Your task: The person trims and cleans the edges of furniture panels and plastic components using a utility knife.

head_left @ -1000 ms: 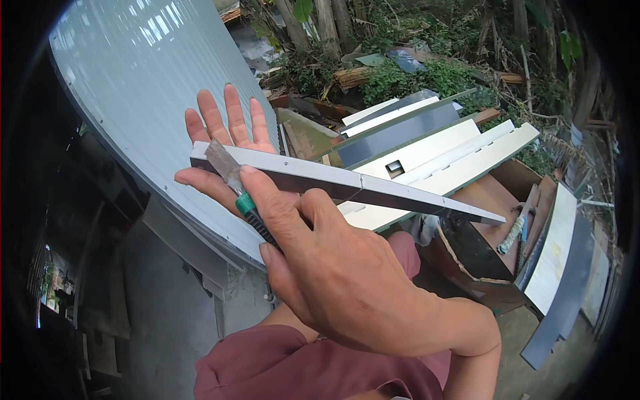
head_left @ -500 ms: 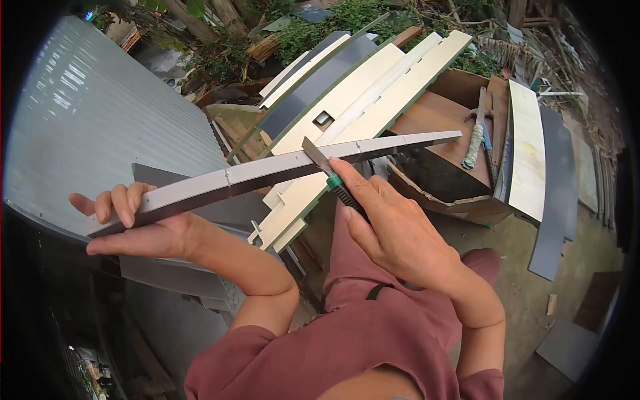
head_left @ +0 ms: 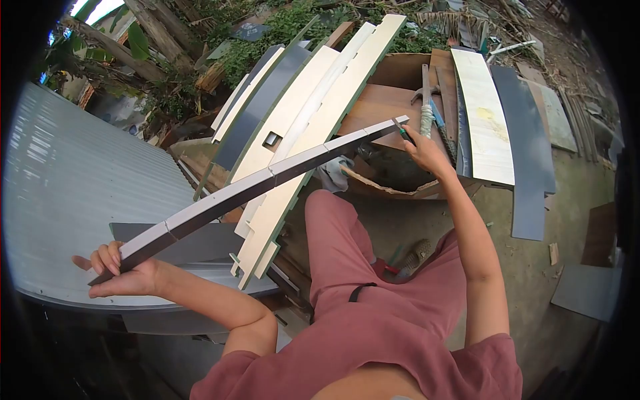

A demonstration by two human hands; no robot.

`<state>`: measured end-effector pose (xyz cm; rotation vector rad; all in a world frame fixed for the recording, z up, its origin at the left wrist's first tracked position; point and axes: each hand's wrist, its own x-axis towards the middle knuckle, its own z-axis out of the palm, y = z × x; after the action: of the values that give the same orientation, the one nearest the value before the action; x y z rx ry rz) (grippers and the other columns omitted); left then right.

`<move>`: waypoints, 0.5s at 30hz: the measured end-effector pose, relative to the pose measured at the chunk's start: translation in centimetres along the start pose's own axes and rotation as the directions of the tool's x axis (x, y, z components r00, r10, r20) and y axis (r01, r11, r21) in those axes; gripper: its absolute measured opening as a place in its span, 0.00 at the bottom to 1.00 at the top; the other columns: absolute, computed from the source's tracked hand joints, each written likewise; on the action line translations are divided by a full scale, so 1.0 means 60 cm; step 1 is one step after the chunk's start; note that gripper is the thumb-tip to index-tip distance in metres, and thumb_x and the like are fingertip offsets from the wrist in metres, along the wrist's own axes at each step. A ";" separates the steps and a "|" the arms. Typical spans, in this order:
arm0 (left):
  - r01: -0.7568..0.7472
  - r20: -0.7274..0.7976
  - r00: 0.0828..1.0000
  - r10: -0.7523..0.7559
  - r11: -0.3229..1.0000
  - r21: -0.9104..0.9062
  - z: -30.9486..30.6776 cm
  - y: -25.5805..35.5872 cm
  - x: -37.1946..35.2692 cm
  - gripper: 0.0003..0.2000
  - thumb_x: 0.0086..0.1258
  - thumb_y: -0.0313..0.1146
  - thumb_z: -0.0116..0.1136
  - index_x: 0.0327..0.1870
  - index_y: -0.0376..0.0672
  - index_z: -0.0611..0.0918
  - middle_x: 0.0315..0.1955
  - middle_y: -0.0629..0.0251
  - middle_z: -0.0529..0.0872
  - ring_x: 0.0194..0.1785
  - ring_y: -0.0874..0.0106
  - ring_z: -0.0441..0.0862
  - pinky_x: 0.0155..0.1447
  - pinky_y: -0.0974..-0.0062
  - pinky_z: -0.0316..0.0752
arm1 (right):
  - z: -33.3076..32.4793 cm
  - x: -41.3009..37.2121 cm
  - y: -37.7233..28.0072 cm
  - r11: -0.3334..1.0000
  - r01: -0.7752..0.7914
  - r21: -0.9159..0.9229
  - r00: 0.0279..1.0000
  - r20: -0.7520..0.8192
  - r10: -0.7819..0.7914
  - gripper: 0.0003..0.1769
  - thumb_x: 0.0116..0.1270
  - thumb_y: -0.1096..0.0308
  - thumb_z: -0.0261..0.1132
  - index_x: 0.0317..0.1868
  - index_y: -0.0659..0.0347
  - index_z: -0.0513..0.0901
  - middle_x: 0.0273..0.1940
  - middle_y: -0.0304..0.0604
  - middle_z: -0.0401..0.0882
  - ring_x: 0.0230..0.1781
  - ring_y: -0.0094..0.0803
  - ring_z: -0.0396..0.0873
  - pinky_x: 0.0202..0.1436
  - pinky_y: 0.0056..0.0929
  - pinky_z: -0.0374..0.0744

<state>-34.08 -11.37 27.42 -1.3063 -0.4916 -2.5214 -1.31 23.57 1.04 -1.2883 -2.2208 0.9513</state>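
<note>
A long grey-and-white strip (head_left: pixel 250 183) with several crosswise joint lines on its top face slants up from left to right in front of me. My left hand (head_left: pixel 123 272) is closed around its lower left end. My right hand (head_left: pixel 427 153) is at the strip's far right end, gripping a short knife (head_left: pixel 403 131) with a green-and-black handle. The blade lies at the strip's tip, though it is too small to tell how firmly it touches. Beyond my right hand, a hammer (head_left: pixel 426 120) with a wrapped handle rests on a brown wooden cabinet (head_left: pixel 380 110).
Long cream panels (head_left: pixel 333 100) and dark grey boards lean across the middle. Left is a corrugated metal sheet (head_left: pixel 87 180). A pale board (head_left: pixel 485 120) and a grey board (head_left: pixel 527 153) stand right of the cabinet. Below are my legs and the concrete floor (head_left: pixel 427 223).
My right hand has slid with the knife from the strip's middle out to its far right end, the arm now stretched. The left hand keeps its hold. The view has shifted.
</note>
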 end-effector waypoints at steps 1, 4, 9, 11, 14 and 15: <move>-0.006 -0.014 1.000 0.006 0.999 0.033 0.003 -0.001 -0.002 0.34 0.70 0.59 0.46 0.64 0.38 0.61 0.23 0.71 0.68 0.20 0.81 0.63 0.23 0.86 0.66 | 0.002 0.015 0.024 1.000 0.001 -0.001 1.000 -0.002 -0.001 0.27 0.67 0.60 0.53 0.66 0.55 0.65 0.44 0.68 0.77 0.48 0.62 0.75 0.52 0.48 0.71; -0.023 -0.041 0.999 0.029 0.992 0.121 0.008 -0.005 -0.005 0.34 0.69 0.59 0.48 0.61 0.37 0.63 0.23 0.71 0.66 0.21 0.81 0.61 0.25 0.86 0.64 | 0.012 0.055 0.076 1.000 -0.008 -0.029 1.000 -0.023 0.008 0.27 0.64 0.60 0.52 0.64 0.57 0.67 0.46 0.68 0.76 0.49 0.61 0.75 0.54 0.50 0.71; -0.016 -0.094 0.995 0.040 0.969 0.248 0.019 -0.017 -0.010 0.34 0.66 0.62 0.48 0.57 0.37 0.66 0.24 0.71 0.65 0.23 0.80 0.60 0.28 0.85 0.61 | 0.017 0.074 0.079 0.997 -0.060 -0.052 0.998 -0.032 0.058 0.26 0.65 0.62 0.51 0.63 0.59 0.68 0.40 0.69 0.78 0.44 0.60 0.78 0.51 0.48 0.73; 0.002 -0.147 0.988 0.040 0.961 0.277 0.022 -0.020 -0.011 0.36 0.64 0.65 0.47 0.56 0.36 0.67 0.24 0.71 0.65 0.24 0.79 0.59 0.29 0.84 0.61 | 0.014 0.075 0.071 0.995 -0.097 -0.024 0.995 -0.004 0.097 0.26 0.64 0.62 0.51 0.62 0.59 0.68 0.39 0.70 0.78 0.44 0.60 0.78 0.51 0.49 0.73; 0.007 -0.123 0.992 0.026 0.965 0.263 0.007 -0.017 -0.011 0.38 0.65 0.67 0.42 0.59 0.36 0.66 0.26 0.68 0.66 0.26 0.76 0.61 0.32 0.79 0.63 | 0.026 0.080 0.073 0.993 -0.116 -0.033 0.993 -0.040 0.115 0.25 0.64 0.61 0.51 0.61 0.60 0.69 0.38 0.70 0.78 0.45 0.61 0.77 0.50 0.50 0.72; 0.014 -0.099 0.995 0.006 0.980 0.198 0.004 -0.016 -0.011 0.37 0.67 0.65 0.41 0.61 0.37 0.66 0.27 0.67 0.66 0.27 0.74 0.61 0.34 0.76 0.64 | 0.031 0.079 0.075 0.993 -0.104 -0.046 0.993 -0.064 0.101 0.25 0.65 0.61 0.51 0.61 0.60 0.68 0.39 0.70 0.77 0.46 0.62 0.76 0.51 0.50 0.72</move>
<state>-33.88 -10.34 26.84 -1.1025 -0.7040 -2.4519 -2.12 28.57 -3.46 -1.4469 -2.1623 0.8860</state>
